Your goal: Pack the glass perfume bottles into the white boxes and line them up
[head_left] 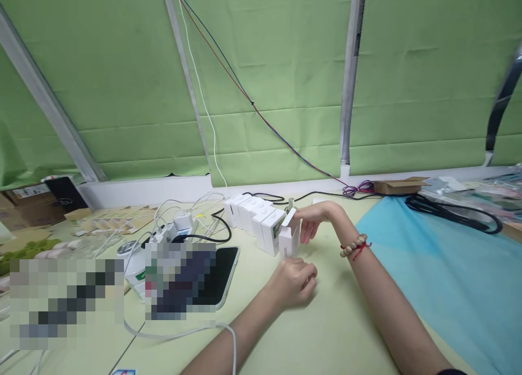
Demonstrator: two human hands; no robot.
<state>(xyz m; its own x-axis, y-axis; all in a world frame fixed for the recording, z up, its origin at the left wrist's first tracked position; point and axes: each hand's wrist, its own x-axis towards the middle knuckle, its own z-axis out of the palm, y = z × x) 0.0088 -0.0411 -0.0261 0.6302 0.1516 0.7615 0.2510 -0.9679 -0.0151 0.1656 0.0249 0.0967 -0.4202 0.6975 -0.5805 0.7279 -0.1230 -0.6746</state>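
A small white carton (289, 243) stands upright on the pale green table (326, 331), its top flap raised. My right hand (312, 218) reaches in from the right with a bead bracelet on the wrist, and its fingers pinch the raised flap. My left hand (294, 281) rests on the table just in front of the carton with its fingers curled in; I cannot see whether anything lies inside them. A curved row of several white cartons (253, 216) runs back and left from the open one.
A dark phone (220, 274) lies left of my left hand. White chargers and tangled cables (179, 225) sit behind it, a black cable (452, 212) and a blue cloth (440, 272) to the right. A brown cardboard box (397, 186) stands by the green blinds.
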